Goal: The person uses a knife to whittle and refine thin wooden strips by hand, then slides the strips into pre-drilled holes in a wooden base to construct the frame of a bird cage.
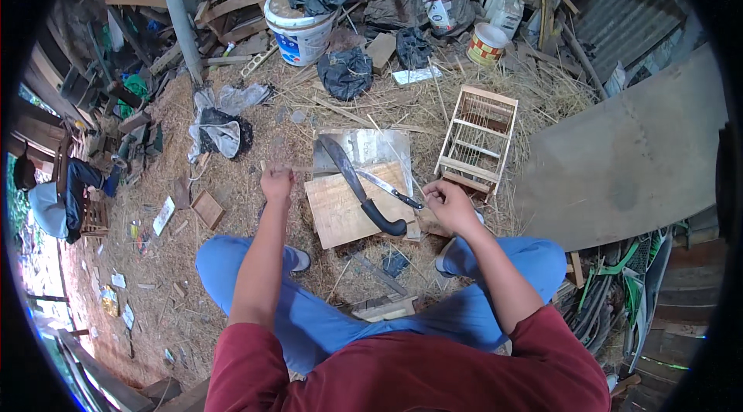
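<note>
My left hand hovers left of a pale wooden board, its fingers closed and partly blurred; a faint pale streak beside them is too smeared to name. My right hand is at the board's right edge, fingertips pinched on a thin pale stick that slants up and to the left. A machete with a curved dark blade and black handle lies across the board. Beside it rests a smaller knife with a black handle, its end near my right fingers. A grey metal sheet lies beyond, partly under the board.
A wooden slatted cage stands to the right, near a large leaning panel. Farther off are a white bucket, a smaller tub and black plastic bags. Straw and scraps litter the ground. A person sits far left.
</note>
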The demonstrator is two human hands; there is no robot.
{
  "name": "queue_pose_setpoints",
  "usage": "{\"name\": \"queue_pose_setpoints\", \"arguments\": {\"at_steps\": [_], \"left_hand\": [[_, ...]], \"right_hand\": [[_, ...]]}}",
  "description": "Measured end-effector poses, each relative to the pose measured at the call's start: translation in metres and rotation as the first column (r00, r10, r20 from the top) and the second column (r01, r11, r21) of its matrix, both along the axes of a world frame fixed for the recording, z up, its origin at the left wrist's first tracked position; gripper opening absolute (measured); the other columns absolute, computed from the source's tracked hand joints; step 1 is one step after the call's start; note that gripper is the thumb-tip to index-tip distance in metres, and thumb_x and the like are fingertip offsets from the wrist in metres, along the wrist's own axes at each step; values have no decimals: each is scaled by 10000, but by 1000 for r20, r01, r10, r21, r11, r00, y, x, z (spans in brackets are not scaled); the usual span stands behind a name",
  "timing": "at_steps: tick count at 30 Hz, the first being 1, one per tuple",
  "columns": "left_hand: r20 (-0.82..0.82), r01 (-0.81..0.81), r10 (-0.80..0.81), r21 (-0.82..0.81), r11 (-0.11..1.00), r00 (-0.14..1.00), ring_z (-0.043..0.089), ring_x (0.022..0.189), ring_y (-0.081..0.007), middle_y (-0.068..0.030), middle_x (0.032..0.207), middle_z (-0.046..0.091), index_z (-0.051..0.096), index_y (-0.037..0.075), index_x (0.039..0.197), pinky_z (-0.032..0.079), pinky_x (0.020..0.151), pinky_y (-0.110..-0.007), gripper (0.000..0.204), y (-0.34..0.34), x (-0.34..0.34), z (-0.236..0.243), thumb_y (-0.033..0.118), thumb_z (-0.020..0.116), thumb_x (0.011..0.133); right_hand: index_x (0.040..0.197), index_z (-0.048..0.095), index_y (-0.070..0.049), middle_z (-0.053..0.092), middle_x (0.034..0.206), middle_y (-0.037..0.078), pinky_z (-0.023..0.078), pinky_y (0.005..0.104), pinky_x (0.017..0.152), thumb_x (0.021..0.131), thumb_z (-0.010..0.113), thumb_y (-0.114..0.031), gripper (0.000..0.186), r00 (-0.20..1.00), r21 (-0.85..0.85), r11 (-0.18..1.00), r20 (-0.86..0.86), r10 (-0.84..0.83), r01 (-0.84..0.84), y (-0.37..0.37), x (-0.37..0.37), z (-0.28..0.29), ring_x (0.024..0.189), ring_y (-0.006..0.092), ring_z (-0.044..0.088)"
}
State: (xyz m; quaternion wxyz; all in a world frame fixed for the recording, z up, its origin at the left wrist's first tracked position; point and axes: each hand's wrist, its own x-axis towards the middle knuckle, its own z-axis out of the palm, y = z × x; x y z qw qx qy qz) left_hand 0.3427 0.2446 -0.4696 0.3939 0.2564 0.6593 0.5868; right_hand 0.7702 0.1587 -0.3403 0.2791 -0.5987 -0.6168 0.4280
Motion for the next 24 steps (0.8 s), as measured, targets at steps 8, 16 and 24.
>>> {"name": "queue_pose_setpoints", "arguments": {"at_steps": [8, 16, 24], "left_hand": [[-441, 318, -436, -317, 893, 785, 684, 981, -277, -191, 1002, 694, 604, -34, 1257, 541, 879, -375, 357, -1, 19, 3, 155, 619, 955], [-723, 422, -312, -31, 906, 616, 662, 1030, -299, -187, 1079, 692, 662, -9, 1190, 488, 923, -345, 327, 3, 89, 98, 251, 612, 998], [-52, 692, -692, 136, 709, 720, 658, 1062, -183, -104, 1134, 692, 644, -14, 1219, 517, 949, -323, 281, -18, 130, 157, 194, 567, 1047]], "right_hand": [[1019, 680, -9, 644, 854, 1, 484, 248, 665, 897, 667, -80, 142, 966, -128, 992, -257, -25, -9, -7, -16, 4, 722, 60, 553], [1050, 669, -2, 634, 922, 3, 484, 225, 764, 912, 649, -28, 142, 921, -110, 994, -389, -17, -28, -5, -33, 16, 831, 62, 571], [1043, 655, -9, 618, 903, 9, 491, 232, 739, 899, 670, -42, 149, 902, -164, 986, -429, -42, -32, -3, -55, 10, 801, 70, 574]]}}
